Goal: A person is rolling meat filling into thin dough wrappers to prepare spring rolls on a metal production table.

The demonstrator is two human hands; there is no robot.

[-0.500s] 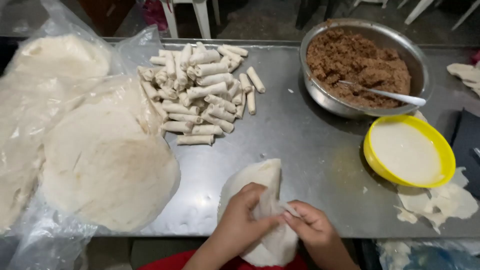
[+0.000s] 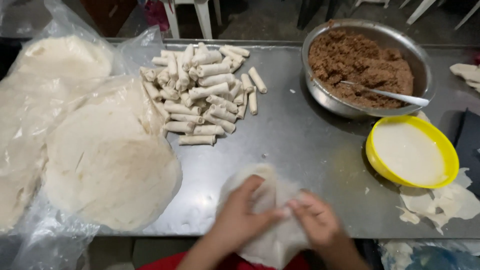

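A thin pale round wrapper lies at the near edge of the steel table, hanging partly over it. My left hand rests on it with fingers pinching its middle. My right hand meets the left from the right and also pinches the wrapper; both are blurred. A pile of rolled spring rolls lies at the back centre. The metal bowl of brown minced filling with a spoon in it stands at the back right. A yellow bowl of white paste sits in front of it.
Stacks of round wrappers in clear plastic bags cover the left side. Torn wrapper scraps lie at the near right, more scraps at the far right edge. White chair legs stand behind the table.
Both hands have shifted slightly on the wrapper and come closer together over its middle; the view has tilted a little. Nothing else on the table has moved.
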